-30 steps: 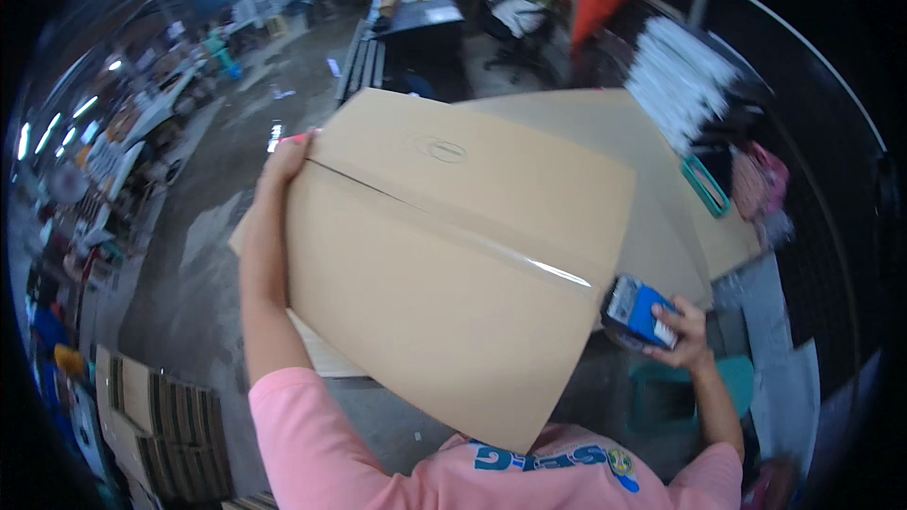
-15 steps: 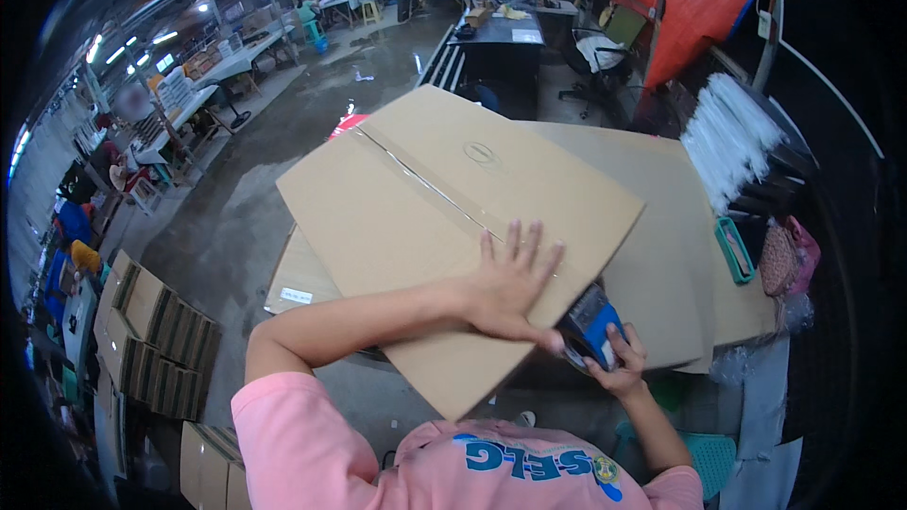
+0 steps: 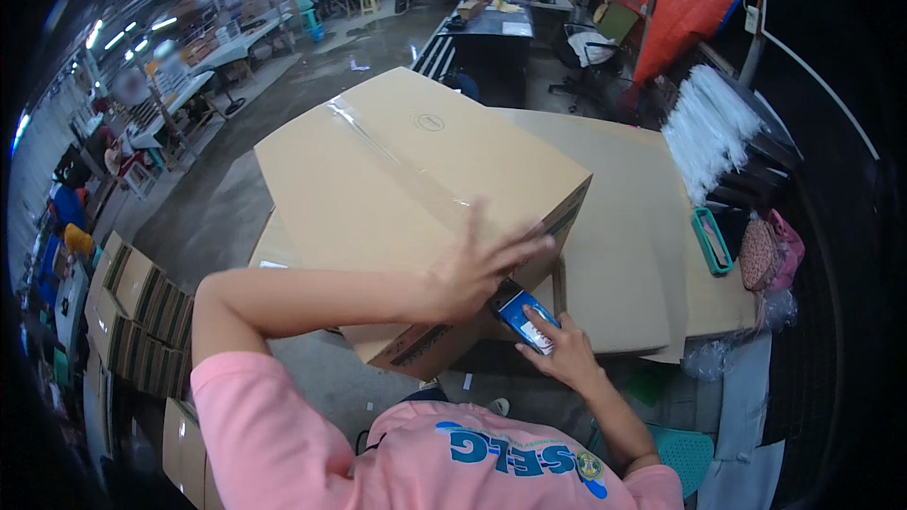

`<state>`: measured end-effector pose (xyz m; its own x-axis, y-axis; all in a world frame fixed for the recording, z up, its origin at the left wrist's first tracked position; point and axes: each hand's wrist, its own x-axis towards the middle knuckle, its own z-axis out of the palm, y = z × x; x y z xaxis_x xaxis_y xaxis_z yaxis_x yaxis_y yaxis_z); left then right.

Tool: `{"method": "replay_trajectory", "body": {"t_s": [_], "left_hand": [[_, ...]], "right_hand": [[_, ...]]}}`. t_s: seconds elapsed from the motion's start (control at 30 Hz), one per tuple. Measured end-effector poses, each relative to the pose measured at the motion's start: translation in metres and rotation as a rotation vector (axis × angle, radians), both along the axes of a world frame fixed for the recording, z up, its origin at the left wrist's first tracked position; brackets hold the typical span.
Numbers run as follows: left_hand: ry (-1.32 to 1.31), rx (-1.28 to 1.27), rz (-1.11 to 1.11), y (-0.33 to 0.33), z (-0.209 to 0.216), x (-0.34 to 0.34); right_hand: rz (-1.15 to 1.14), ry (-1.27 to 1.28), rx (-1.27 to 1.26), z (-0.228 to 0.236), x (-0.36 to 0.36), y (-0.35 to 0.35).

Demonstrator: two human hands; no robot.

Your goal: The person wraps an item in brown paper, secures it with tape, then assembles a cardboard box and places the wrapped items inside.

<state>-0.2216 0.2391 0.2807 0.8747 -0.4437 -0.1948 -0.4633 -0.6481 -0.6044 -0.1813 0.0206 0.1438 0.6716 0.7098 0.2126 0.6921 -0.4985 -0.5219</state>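
A large brown cardboard box (image 3: 378, 175) stands in front of me on the table, with clear tape along the seam of its top. My left hand (image 3: 472, 269) reaches across the box at its near right edge, fingers spread and a little blurred. Whether its palm touches the cardboard I cannot tell. In my right hand (image 3: 567, 354) is a blue and black tape dispenser (image 3: 529, 319), held against the near right side of the box, just below the left hand. The dispenser's front end is partly hidden by the left hand.
Flat cardboard sheets (image 3: 619, 255) lie on the table to the right of the box. Beyond them are a teal tray (image 3: 710, 241), a pink pouch (image 3: 761, 255) and stacked plastic-wrapped packs (image 3: 709, 127). Cardboard boxes (image 3: 142, 307) are stacked at left; a teal chair (image 3: 682, 458) stands near right.
The box has tilted, so its near side faces show more. My left hand has lifted from lying flat on the top toward the edge. The dispenser has moved left, against the box side.
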Motion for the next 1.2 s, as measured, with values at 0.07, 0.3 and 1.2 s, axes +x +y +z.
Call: {"method": "replay_trajectory", "body": {"t_s": [0.07, 0.3, 1.2], "left_hand": [[0.079, 0.352, -0.047, -0.014, -0.014, 0.002], [0.538, 0.506, 0.043, -0.044, -0.013, 0.02], [-0.171, -0.768, 1.048, 0.41, -0.027, 0.117]], "right_hand": [[0.016, 0.02, -0.299, 0.061, -0.005, 0.017], [0.513, -0.059, -0.907, 0.001, 0.035, 0.028], [0.121, -0.455, 0.524, 0.063, 0.003, 0.147]]}}
